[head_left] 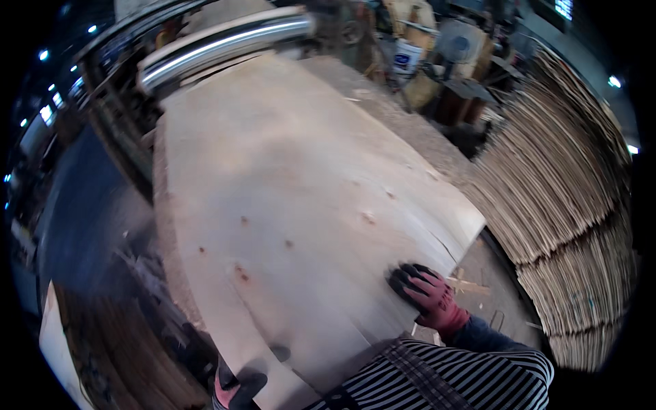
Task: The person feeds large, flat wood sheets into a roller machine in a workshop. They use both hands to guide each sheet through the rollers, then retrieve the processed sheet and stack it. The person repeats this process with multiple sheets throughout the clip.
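A large pale wood veneer sheet [294, 171] with brown knots and a few splits lies before me, its far end beside a shiny metal roller [232, 51]. My right hand [427, 297], in a pink glove with black fingers, rests on the near right part of the sheet, fingers stretched out and flat. At the near left edge, my left hand [236, 389], gloved alike, has dark fingers over the sheet's border and seems to grip it. The rest of that hand is hidden by the sheet's edge and the lower frame edge.
Tall stacks of veneer sheets [553, 164] stand at the right. A worn table edge [410, 130] runs along the sheet. At the far right are a white bucket [406, 58] and a fan [458, 44]. More veneer [116, 342] sits at lower left.
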Demonstrator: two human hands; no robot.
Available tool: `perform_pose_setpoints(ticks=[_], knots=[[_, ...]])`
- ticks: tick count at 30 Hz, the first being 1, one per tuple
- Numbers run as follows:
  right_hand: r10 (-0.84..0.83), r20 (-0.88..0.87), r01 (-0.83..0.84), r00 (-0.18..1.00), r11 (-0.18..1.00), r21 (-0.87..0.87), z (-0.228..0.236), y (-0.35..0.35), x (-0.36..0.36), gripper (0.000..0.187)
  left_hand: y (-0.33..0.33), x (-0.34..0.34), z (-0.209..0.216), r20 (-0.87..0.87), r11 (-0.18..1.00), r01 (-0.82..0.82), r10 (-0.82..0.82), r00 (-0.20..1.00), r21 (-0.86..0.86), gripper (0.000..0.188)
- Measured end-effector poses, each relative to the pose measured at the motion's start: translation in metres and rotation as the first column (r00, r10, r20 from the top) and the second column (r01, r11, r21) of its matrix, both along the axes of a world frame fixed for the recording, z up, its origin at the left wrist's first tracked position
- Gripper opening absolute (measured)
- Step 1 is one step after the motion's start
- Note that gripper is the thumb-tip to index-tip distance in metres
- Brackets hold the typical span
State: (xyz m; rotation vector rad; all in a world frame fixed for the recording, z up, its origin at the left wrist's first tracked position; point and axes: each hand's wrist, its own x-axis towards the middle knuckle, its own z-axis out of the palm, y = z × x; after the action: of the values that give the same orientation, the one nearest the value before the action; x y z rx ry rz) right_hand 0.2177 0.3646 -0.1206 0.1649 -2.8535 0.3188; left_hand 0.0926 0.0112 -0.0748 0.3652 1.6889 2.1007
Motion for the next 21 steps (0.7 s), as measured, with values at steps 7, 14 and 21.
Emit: perform_pose_setpoints(ticks=[7,14,21], knots=[[0.092,-0.016,-0.093,0.996,0.996,-0.01,0.033,-0.018,-0.1,0.054,0.008,-0.073,-0.015,0.121,0.938,-0.344,0.337,0.934,0.037,0.043],[0.188,-0.019,-0.185,0.982,0.978,0.093,-0.025,-0.02,-0.157,0.048,-0.026,-0.101,-0.119,-0.033,0.84,-0.476,0.485,0.874,-0.26,0.04],[0.185,0.088,-0.186,0.979,0.983,0.002,-0.101,-0.018,-0.146,0.047,-0.008,-0.084,-0.174,-0.314,0.337,-0.466,0.418,0.853,-0.818,0.038]])
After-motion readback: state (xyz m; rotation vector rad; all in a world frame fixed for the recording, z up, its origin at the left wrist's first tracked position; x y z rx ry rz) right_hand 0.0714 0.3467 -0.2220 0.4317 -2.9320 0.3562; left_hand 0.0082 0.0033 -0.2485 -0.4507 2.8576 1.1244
